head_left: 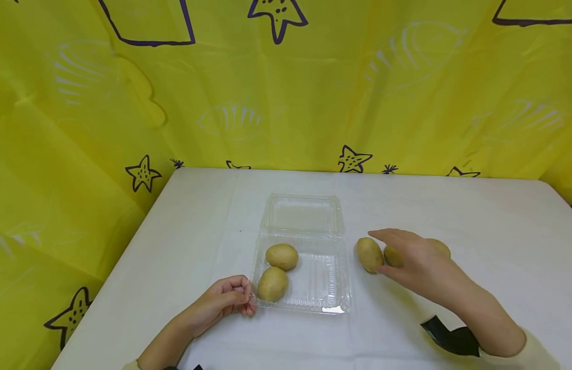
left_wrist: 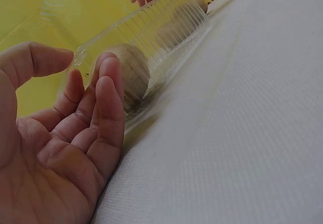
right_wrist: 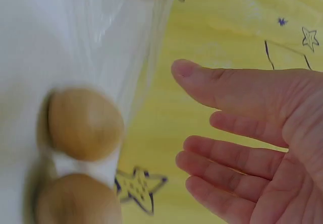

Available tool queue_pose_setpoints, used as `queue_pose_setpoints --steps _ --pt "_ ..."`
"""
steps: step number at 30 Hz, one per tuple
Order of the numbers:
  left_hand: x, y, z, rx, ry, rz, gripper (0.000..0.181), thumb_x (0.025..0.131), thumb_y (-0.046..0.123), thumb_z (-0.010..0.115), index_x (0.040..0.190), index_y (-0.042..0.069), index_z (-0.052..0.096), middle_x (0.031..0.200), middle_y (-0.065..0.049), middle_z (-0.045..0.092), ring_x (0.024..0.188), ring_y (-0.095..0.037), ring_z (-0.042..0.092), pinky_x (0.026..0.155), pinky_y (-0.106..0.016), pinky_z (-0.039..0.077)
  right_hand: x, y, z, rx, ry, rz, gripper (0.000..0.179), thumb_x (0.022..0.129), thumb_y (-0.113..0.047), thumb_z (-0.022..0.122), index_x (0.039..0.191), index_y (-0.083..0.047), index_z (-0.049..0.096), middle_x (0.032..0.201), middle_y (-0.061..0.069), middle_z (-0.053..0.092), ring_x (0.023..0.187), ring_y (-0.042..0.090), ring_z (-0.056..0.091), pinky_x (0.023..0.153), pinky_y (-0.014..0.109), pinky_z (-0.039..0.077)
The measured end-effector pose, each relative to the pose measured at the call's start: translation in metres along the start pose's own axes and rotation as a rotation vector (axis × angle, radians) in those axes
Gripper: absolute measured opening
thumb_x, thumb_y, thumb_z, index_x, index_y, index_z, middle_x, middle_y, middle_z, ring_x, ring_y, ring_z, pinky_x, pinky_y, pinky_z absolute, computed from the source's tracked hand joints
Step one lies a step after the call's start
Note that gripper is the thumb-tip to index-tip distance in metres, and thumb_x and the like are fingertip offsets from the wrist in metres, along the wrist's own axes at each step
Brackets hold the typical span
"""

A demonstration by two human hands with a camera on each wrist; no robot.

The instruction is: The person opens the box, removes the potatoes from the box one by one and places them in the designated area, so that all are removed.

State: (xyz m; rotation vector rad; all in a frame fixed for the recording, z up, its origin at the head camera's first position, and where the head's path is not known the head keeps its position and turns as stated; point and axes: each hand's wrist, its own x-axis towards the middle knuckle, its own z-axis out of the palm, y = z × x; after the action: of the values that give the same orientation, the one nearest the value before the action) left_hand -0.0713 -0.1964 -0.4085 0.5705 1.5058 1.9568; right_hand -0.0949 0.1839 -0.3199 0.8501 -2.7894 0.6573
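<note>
A clear plastic clamshell container [head_left: 316, 277] lies with its lid [head_left: 304, 213] folded back. Inside its left part are two potatoes, one farther back [head_left: 282, 256] and one nearer the front [head_left: 272, 284]. My left hand [head_left: 226, 298] pinches the container's front left corner between thumb and curled fingers; the left wrist view shows the thumb [left_wrist: 53, 60] at the rim. Over the loose potatoes to the right hovers my right hand [head_left: 420, 262], fingers extended, thumb apart, holding nothing. The leftmost potato [head_left: 368, 255] shows fully, while the middle one [head_left: 392, 257] and the right one [head_left: 440, 247] are partly hidden.
A white cloth [head_left: 207, 221] covers the table. Behind and to the left hangs a yellow curtain [head_left: 286, 77] printed with stars and fish. A black band [head_left: 452, 336] shows by the right wrist.
</note>
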Motion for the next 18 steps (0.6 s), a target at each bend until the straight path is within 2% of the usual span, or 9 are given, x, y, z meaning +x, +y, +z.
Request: queue_pose_setpoints --steps 5,14,18 --pt "0.001 -0.001 -0.001 0.006 0.002 0.004 0.013 0.09 0.001 0.039 0.091 0.007 0.051 0.089 -0.005 0.057 0.082 -0.015 0.057 0.072 -0.024 0.044 0.01 -0.011 0.018 0.02 -0.006 -0.088 0.053 0.069 -0.014 0.079 0.117 -0.002 0.059 0.113 0.009 0.061 0.104 0.027 0.056 0.083 0.042 0.046" --pt "0.001 -0.001 0.0 0.014 0.008 0.004 0.011 0.09 0.001 0.04 0.09 0.006 0.05 0.089 -0.005 0.058 0.083 -0.015 0.057 0.072 -0.025 0.045 0.02 -0.022 0.036 0.091 -0.056 -0.079 0.051 0.072 -0.013 0.077 0.118 -0.004 0.058 0.114 0.008 0.06 0.104 0.026 0.055 0.085 0.041 0.045" --pt "0.0 0.0 0.0 0.02 0.012 0.004 0.011 0.089 0.002 0.04 0.09 0.006 0.05 0.088 -0.006 0.058 0.082 -0.015 0.057 0.072 -0.024 0.045 0.026 -0.029 0.047 0.108 -0.106 -0.129 0.049 0.073 -0.013 0.076 0.118 -0.002 0.058 0.113 0.008 0.06 0.104 0.025 0.055 0.086 0.04 0.044"
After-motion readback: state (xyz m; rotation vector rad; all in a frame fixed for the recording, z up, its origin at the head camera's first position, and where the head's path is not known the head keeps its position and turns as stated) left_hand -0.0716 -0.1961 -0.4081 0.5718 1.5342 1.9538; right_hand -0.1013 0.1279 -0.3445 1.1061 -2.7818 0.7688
